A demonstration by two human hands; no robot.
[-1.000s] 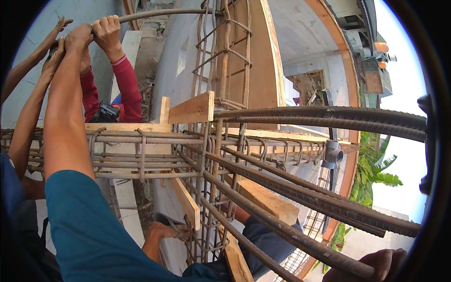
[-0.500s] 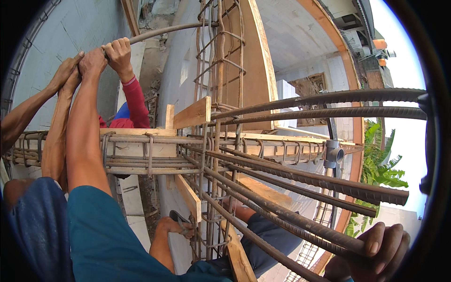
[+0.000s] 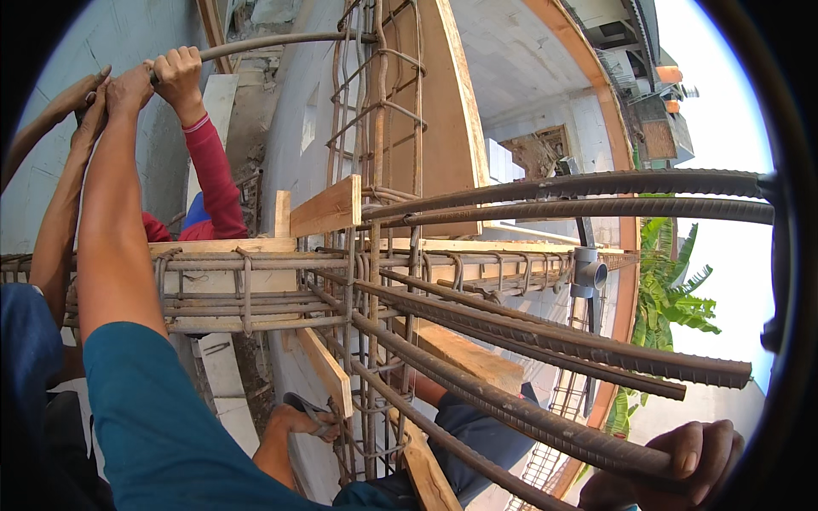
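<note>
My left arm, in a teal sleeve, stretches to the upper left, where my left hand (image 3: 129,88) is wrapped round a long, slightly curved steel bar (image 3: 277,38). This bar runs right to the upright rebar cage (image 3: 377,111). A co-worker's hand (image 3: 177,75) with a red sleeve grips it just right of mine. Another person's two hands (image 3: 89,98) are close against mine on the left. At the lower right, my right hand (image 3: 703,460) closes round the end of a thick ribbed rebar (image 3: 545,426), one of several jutting from the cage.
A horizontal rebar cage (image 3: 213,264) with wooden boards crosses the middle. A plywood panel (image 3: 452,111) stands behind the upright cage. My sandalled foot (image 3: 298,422) is below, near a wooden block (image 3: 464,353). A grey pipe fitting (image 3: 588,272) is at right.
The view has shifted, so the cages sit further left. The hands on the curved bar have moved a little left and away. My right hand keeps its grip on the rebar end.
</note>
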